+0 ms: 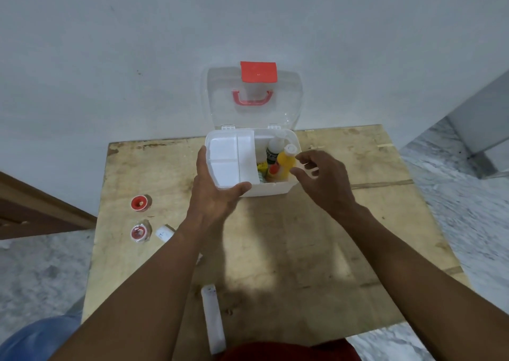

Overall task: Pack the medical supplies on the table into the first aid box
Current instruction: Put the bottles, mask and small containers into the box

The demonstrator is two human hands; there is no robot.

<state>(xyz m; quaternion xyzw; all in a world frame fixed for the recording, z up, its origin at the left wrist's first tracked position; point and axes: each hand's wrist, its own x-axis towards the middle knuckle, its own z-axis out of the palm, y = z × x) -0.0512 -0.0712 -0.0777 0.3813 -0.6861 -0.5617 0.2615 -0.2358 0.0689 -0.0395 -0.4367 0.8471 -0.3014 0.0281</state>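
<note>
The white first aid box (271,188) stands open at the far middle of the table, its clear lid (220,98) with a red handle upright against the wall. A white divided tray (231,158) sits over the box's left half. My left hand (213,188) grips that tray at its near left corner. Inside the right half stand a yellow bottle (286,162), a white bottle with a dark label (274,148) and a small red-capped bottle (273,171). My right hand (323,180) hovers just right of the yellow bottle, fingers apart, holding nothing.
On the wooden table (275,250), two red tape rolls (141,203) (140,232) and a small white packet (164,233) lie at the left. A long white box (212,316) lies near the front edge. The wall rises close behind the first aid box.
</note>
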